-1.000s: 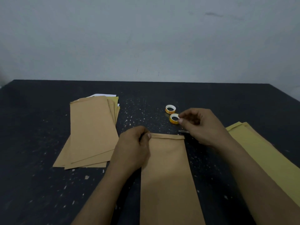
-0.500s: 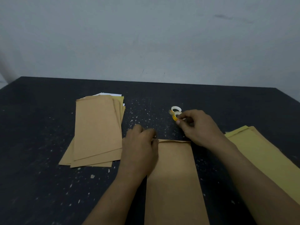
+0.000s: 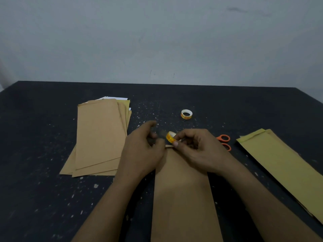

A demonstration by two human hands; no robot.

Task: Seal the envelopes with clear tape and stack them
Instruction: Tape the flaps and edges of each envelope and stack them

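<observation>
My right hand pinches a tape roll by the brown envelope. My left hand, blurred alongside: grip unclear.

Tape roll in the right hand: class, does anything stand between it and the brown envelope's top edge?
Nothing visible does. The right hand holds the tape roll at the top edge of the brown envelope; the left hand is alongside, the scissors and spare tape roll lie aside.

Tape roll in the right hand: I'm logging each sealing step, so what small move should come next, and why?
Probably the left hand pulls a strip from the tape roll: the right hand pinches it just above the flap of the envelope, and no tape shows there yet.
</observation>
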